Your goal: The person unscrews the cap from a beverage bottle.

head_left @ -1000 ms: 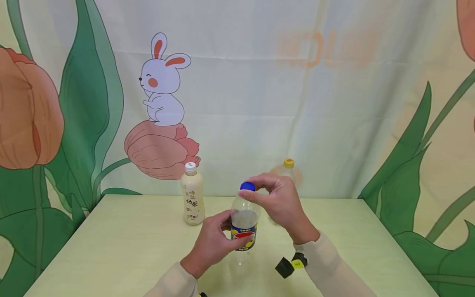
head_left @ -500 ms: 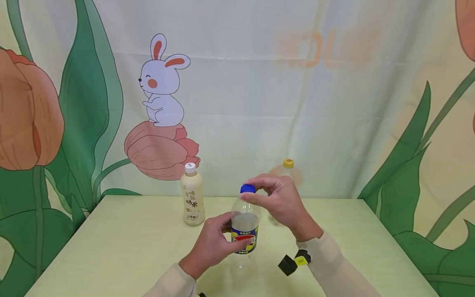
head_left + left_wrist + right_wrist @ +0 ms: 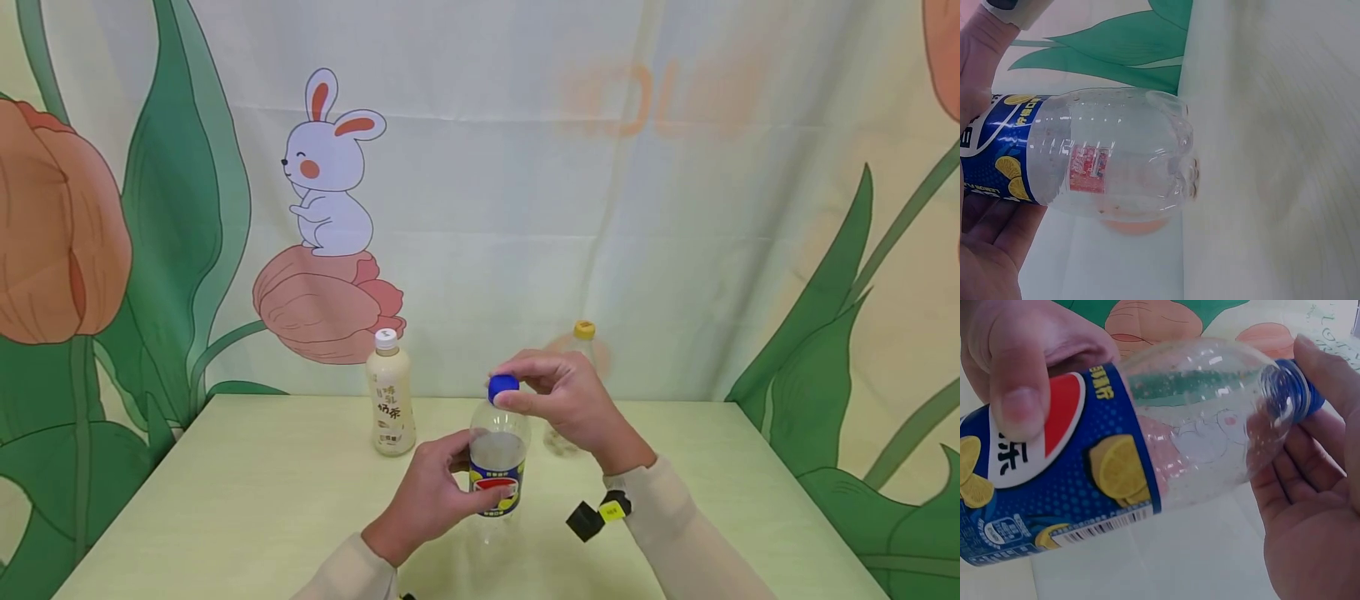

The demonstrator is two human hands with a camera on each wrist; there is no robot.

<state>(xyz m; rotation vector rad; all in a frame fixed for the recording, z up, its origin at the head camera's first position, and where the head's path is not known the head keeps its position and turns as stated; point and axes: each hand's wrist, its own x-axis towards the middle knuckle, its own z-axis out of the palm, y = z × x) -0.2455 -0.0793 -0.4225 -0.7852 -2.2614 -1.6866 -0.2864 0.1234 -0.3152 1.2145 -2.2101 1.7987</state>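
A clear plastic soda bottle [image 3: 498, 429] with a blue lemon-printed label [image 3: 1094, 462] stands upright between the two hands, near the middle of the table. My left hand [image 3: 431, 497] grips it round the label, thumb across the front. At the top, my right hand [image 3: 573, 408] pinches the blue cap [image 3: 503, 387] between thumb and forefinger; its other fingers lie behind the bottle's neck in the right wrist view. No liquid shows in the clear lower part of the bottle [image 3: 1122, 144]. Its base is right at the table surface in the left wrist view.
A cream-coloured bottle [image 3: 390, 400] with a white cap stands at the back left of the pale table [image 3: 225, 500]. Behind my right hand is a clear bottle with a yellow cap [image 3: 583, 330], partly hidden. A cloth backdrop [image 3: 480, 208] printed with tulips and a rabbit hangs behind.
The bottle and both hands have shifted slightly down and right in the head view. My right hand has turned a little at the cap, still pinching it; the left keeps its grip.
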